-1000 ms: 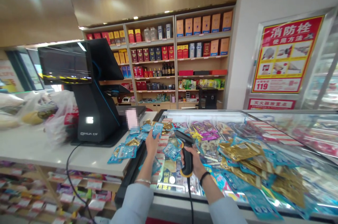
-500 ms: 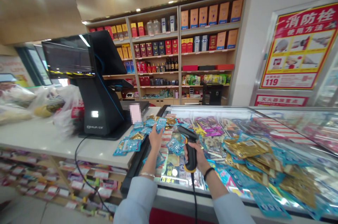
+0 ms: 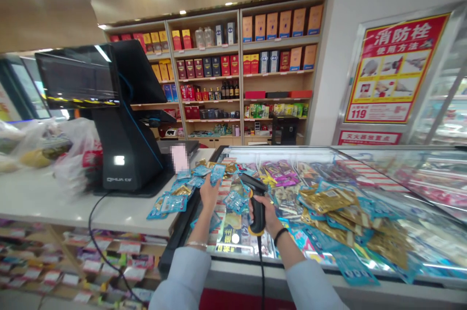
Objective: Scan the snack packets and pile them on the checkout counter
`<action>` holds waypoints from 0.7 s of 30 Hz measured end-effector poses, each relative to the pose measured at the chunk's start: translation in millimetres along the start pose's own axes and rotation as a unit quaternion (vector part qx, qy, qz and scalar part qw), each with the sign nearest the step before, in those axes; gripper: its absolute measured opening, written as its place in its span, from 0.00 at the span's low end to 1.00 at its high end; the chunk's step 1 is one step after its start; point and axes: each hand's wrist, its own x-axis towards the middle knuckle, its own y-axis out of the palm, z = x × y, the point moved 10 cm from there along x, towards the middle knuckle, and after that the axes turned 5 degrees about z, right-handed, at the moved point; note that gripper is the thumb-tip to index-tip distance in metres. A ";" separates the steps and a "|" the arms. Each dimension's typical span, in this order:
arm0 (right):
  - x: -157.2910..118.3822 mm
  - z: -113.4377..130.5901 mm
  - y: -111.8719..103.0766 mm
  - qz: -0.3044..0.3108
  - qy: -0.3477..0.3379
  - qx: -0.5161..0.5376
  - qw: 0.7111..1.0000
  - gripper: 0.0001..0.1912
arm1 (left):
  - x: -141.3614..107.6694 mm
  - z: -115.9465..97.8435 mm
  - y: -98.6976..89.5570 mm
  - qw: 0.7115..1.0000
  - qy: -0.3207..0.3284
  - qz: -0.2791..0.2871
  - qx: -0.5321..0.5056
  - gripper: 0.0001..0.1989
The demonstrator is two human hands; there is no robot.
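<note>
My left hand (image 3: 210, 194) is raised over the counter's edge, shut on a small blue foil snack packet (image 3: 218, 173). My right hand (image 3: 263, 215) grips a black and yellow corded handheld barcode scanner (image 3: 257, 210), its head tilted toward the left hand. Several blue packets (image 3: 233, 201) lie just beyond and between my hands. A loose heap of blue ones (image 3: 173, 204) spreads over the counter to the left. Gold foil packets (image 3: 328, 200) are piled to the right on the glass-topped display freezer (image 3: 277, 152).
A black POS terminal (image 3: 124, 144) stands on the white counter (image 3: 54, 203), with a cable hanging over the counter's front. Plastic shopping bags (image 3: 69, 152) sit at the left. Wooden shelves of boxed liquor (image 3: 233, 71) stand behind, and a red fire-hydrant poster (image 3: 396, 69) hangs at right.
The whole view has swung slightly, so the scene sits further left and a little higher. My hands keep the same packet and scanner, with no visible change in grip.
</note>
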 end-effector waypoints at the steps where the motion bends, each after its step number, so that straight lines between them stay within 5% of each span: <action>1: -0.1 0.0 -0.4 -0.004 0.000 0.004 1.000 0.15 | 0.0 1.3 3.2 1.000 -0.005 0.015 0.010 0.21; 6: 2.4 -2.1 -5.0 -0.018 0.008 0.014 1.000 0.15 | -2.8 8.4 25.0 0.991 -0.026 0.091 0.092 0.20; 17: 9.0 -7.2 -8.0 -0.003 0.019 0.000 1.000 0.14 | 0.0 -3.0 35.9 0.990 0.040 0.109 0.082 0.19; 21: 2.5 17.6 -4.3 0.003 -0.020 0.005 1.000 0.15 | 1.2 -4.7 36.7 0.990 0.044 0.111 0.070 0.20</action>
